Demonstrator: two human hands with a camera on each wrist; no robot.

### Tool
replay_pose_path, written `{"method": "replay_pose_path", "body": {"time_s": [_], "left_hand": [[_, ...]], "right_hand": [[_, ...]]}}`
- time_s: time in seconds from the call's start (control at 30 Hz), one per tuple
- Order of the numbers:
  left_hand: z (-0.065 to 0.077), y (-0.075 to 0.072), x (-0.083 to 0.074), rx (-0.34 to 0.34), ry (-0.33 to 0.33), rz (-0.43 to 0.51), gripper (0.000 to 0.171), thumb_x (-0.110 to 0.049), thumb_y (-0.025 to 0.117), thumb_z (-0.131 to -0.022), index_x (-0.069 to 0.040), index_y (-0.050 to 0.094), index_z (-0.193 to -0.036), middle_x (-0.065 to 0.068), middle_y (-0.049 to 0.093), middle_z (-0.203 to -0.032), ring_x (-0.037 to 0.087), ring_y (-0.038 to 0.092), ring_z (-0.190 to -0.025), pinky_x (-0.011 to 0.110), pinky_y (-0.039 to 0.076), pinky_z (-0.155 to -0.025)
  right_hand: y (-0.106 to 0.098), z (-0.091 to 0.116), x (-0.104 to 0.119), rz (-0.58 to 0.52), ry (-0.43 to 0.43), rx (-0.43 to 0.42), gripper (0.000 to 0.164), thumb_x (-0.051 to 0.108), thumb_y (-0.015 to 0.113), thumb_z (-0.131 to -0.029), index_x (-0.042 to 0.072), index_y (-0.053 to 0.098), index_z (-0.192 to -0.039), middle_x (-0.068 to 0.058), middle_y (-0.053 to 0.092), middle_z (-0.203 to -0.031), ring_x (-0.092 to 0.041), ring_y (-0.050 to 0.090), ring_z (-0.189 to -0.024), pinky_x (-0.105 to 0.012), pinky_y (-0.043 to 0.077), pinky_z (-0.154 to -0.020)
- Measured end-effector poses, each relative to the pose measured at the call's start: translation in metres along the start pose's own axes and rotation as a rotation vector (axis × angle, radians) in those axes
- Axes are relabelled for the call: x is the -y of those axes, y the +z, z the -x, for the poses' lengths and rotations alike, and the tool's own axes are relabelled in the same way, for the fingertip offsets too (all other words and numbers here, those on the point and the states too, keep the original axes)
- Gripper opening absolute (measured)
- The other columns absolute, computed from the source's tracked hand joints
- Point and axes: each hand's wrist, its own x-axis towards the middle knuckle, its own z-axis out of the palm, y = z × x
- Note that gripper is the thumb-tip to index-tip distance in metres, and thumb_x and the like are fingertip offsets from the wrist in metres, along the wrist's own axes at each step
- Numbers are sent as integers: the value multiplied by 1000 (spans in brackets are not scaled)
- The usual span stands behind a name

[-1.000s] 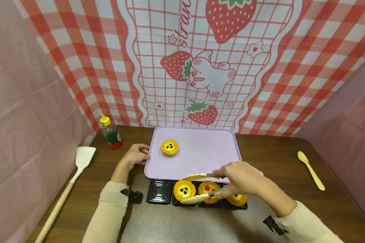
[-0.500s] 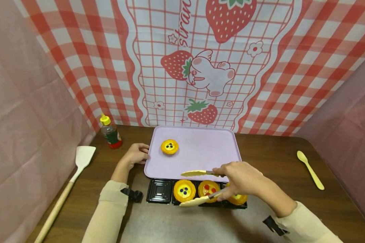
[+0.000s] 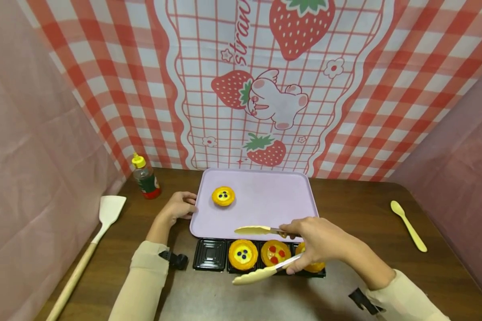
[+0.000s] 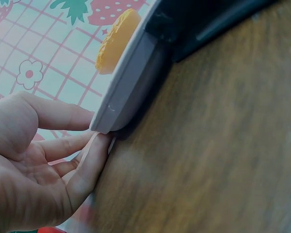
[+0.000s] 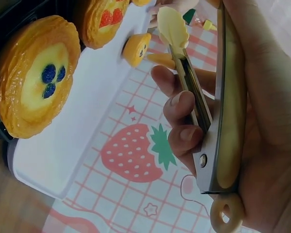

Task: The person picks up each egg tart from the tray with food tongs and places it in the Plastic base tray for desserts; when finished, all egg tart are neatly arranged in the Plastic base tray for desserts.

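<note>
My left hand (image 3: 179, 206) pinches the left rim of a lilac tray (image 3: 277, 196) between thumb and fingers. In my right hand (image 3: 321, 243) I hold yellow-tipped tongs (image 3: 255, 276), their arms spread. The tips hang over a black compartment box (image 3: 209, 255), on either side of an egg tart with blueberries (image 3: 243, 255), apart from it. Beside it sits a tart with red berries (image 3: 276, 254). Another blueberry tart (image 5: 36, 77), partly hidden by my hand in the head view, fills the right compartment; the leftmost one holds nothing. A single blueberry tart (image 3: 223, 196) lies on the tray's left.
A squeeze bottle with a yellow cap (image 3: 146, 177) stands at the back left. Along the left side lies a white spatula with a wooden handle (image 3: 80, 263). A pale yellow spoon (image 3: 409, 226) lies on the right. A checkered strawberry cloth (image 3: 265, 107) hangs behind the tray.
The tongs' arms have spread farther apart and their tips have shifted slightly left, off the tart in the box. My left hand stays at the tray's rim.
</note>
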Motion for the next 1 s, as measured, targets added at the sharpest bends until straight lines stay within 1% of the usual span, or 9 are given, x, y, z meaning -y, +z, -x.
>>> {"method": "replay_pose_path", "body": {"time_s": [0.13,0.27,0.43,0.6,0.7,0.83,0.93,1.0], "left_hand": [[0,0,1,2,-1,3,47,7,67,-83,10,54,-128,22,56,-111,23,60,-84,36,58,-67],[0,-1,1,7,5,9,48,7,67,-82,11,54,-128,22,56,-109,23,60,-82,35,58,-66],[0,-4,0,3,15,13,48,8,67,-82,12,53,-128,21,55,-106,22,59,-80,34,58,-64],[-1,-5,2,7,2,9,48,7,67,-83,11,53,-129,21,55,-108,22,59,-82,34,58,-65],[0,-4,4,5,-4,16,48,7,67,-82,11,54,-128,20,56,-108,22,59,-81,34,58,-65],[0,-2,4,4,5,12,47,7,67,-82,10,55,-127,21,56,-108,22,59,-80,34,58,-64],[-1,0,3,4,6,5,46,6,68,-83,9,55,-127,20,56,-108,22,59,-80,34,58,-65],[-2,0,2,5,3,5,47,6,68,-83,9,55,-127,20,56,-108,22,59,-81,34,58,-65]], "right_hand": [[-1,0,1,-12,-2,-8,92,72,78,-64,9,66,-129,4,70,-111,-12,64,-96,-40,55,-81],[-6,0,1,-19,0,-14,96,77,73,-64,8,65,-130,5,69,-109,-11,63,-96,-39,55,-80],[-15,-2,2,-16,14,-27,100,83,67,-64,9,64,-131,8,68,-110,-11,64,-99,-39,55,-83],[-26,-6,3,-7,29,-51,101,85,65,-63,10,64,-131,10,67,-107,-8,62,-93,-36,55,-79],[-33,-8,4,0,22,-75,99,83,67,-64,10,65,-130,11,67,-106,-5,61,-90,-34,55,-77],[-41,-11,4,4,-7,-121,94,78,72,-65,8,65,-128,10,67,-102,-5,60,-86,-33,55,-74],[-47,-13,3,8,-17,-157,92,74,75,-66,7,65,-128,8,68,-102,-8,61,-86,-35,56,-74],[-50,-15,2,13,-9,-172,92,74,75,-66,7,65,-128,8,68,-102,-9,62,-87,-36,56,-75]]}}
